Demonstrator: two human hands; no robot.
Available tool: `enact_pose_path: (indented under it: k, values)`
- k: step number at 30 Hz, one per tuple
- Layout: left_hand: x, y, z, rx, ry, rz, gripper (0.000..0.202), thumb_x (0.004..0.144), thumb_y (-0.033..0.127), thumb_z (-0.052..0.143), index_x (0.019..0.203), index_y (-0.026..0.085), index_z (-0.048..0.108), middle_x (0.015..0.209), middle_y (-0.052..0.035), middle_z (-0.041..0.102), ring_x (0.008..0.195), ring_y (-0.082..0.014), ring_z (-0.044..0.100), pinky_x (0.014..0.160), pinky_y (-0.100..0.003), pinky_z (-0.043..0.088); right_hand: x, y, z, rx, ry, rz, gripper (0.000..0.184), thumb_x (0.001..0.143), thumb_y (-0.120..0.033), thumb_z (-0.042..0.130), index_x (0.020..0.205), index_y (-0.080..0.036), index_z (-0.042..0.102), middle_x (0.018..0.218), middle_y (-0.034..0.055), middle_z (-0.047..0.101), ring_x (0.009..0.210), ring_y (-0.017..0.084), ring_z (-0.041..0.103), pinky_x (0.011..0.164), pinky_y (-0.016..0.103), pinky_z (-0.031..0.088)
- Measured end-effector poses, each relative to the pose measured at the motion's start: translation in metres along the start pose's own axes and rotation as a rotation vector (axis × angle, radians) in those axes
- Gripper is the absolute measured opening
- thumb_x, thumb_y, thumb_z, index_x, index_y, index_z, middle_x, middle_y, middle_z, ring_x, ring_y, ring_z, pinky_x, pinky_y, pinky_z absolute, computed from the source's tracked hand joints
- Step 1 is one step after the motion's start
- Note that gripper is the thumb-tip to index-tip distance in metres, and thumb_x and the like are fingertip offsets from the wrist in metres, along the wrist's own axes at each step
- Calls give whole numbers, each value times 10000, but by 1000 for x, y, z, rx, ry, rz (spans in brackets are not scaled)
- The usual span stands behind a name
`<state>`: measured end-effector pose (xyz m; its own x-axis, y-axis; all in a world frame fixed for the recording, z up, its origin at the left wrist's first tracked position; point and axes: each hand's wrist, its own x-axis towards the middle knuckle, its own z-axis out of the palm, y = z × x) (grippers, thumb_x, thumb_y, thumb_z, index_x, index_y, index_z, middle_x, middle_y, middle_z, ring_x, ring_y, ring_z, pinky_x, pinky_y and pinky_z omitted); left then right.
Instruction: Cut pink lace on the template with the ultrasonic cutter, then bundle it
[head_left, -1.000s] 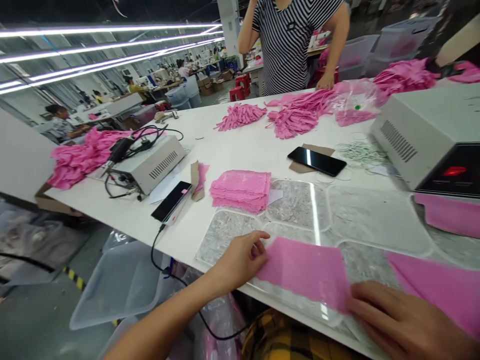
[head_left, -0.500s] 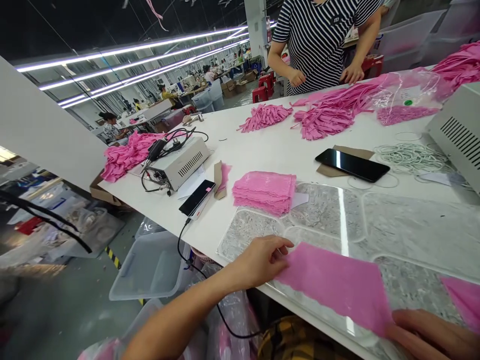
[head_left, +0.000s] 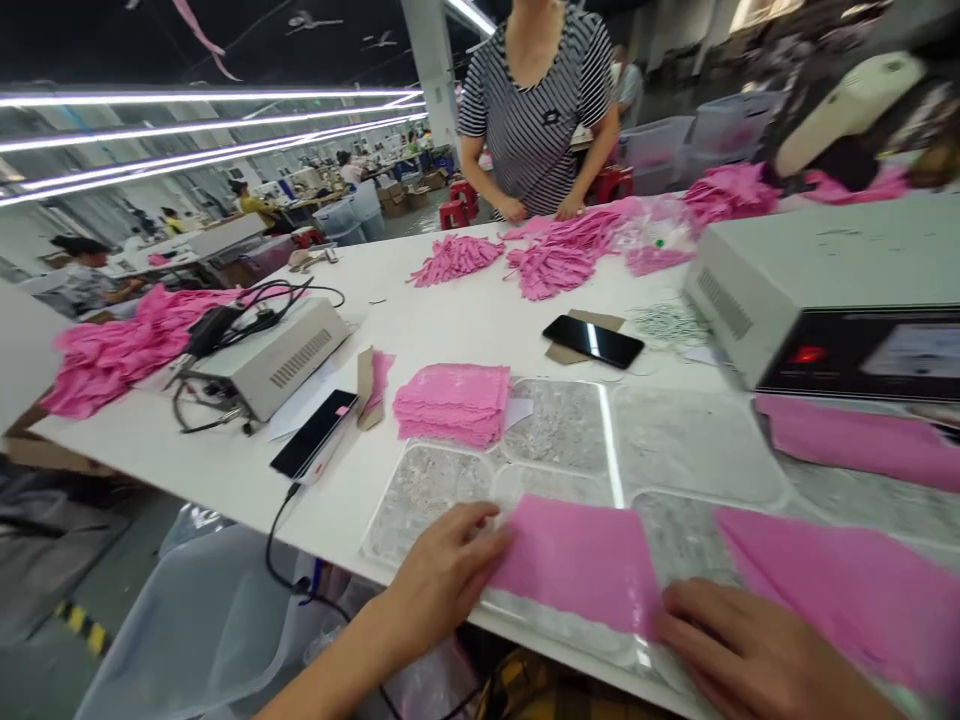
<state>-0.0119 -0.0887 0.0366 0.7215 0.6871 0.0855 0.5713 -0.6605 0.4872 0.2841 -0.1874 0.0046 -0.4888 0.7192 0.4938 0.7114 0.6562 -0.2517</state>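
A rectangle of pink fabric (head_left: 577, 565) lies on a clear-topped, grey-patterned mat (head_left: 697, 440) close to the table's near edge. My left hand (head_left: 454, 560) pinches its left edge between thumb and fingers. At the lower right corner, my right hand (head_left: 739, 635) has its fingertips closed on the fabric; the thumb is mostly hidden. Beyond the piece, a neat stack of pink fabric pieces (head_left: 452, 402) sits on the mat's far left part. To the right of my right hand is another, larger pink fabric piece (head_left: 847, 595), lying loosely.
A grey machine with a red display (head_left: 832, 290) stands at right, another grey box with cables (head_left: 274, 355) at left. Phones (head_left: 592, 341) and pink strip bundles (head_left: 457, 258) lie on the white table. A person in a striped top (head_left: 536, 120) works across it. Plastic bins (head_left: 217, 610) are below left.
The view has swung right, bringing the machine's front and more pink fabric into sight. Both hands still hold the same piece. The co-worker's hands have come closer together at the strips.
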Motion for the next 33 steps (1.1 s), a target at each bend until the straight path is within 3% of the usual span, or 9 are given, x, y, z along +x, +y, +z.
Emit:
enact_pose_path:
  k: [7, 10, 13, 16, 24, 33]
  values:
    - [-2, -15, 3, 294, 56, 259, 335, 987, 169, 406, 1237, 221, 622, 1297, -125, 603, 1174, -247, 596, 967, -386, 535, 7, -14, -11, 84, -165, 161, 313, 857, 18, 350, 798, -192, 575, 802, 55, 623, 659, 165, 573, 556, 285, 433]
    - [5, -11, 0, 380, 11, 385, 371, 1005, 188, 389, 1331, 235, 559, 1393, -90, 548, 1290, -258, 515, 989, -405, 528, 5, -11, -11, 123, -120, 195, 282, 874, -9, 373, 825, -189, 585, 820, 54, 620, 670, 160, 577, 569, 275, 444]
    - [14, -7, 1, 453, -20, 461, 389, 1014, 196, 379, 1378, 223, 515, 1440, -61, 507, 1362, -254, 438, 1027, -423, 503, 3, 1, -8, 95, 4, 237, 267, 897, -42, 389, 913, -186, 613, 863, 69, 631, 688, 151, 599, 592, 256, 465]
    - [18, -9, 6, 500, -4, 493, 390, 1016, 203, 384, 1385, 200, 508, 1452, -67, 492, 1377, -255, 418, 1047, -440, 482, 8, 17, -2, 61, 49, 328, 257, 923, -93, 394, 942, -187, 632, 855, 70, 634, 690, 156, 612, 588, 253, 470]
    - [16, -17, 13, 523, 42, 511, 395, 1021, 210, 383, 1400, 191, 491, 1474, -67, 465, 1405, -252, 370, 1062, -426, 467, 37, 38, -1, 125, -76, 543, 172, 886, -118, 484, 820, -197, 622, 818, 27, 620, 647, 149, 598, 577, 267, 456]
    - [15, -17, 17, 496, 27, 490, 380, 1012, 229, 407, 1372, 187, 521, 1467, -83, 470, 1393, -284, 387, 1025, -478, 494, 40, 44, 1, 172, -179, 612, 166, 873, -155, 460, 808, -200, 607, 824, 22, 614, 671, 161, 599, 600, 298, 466]
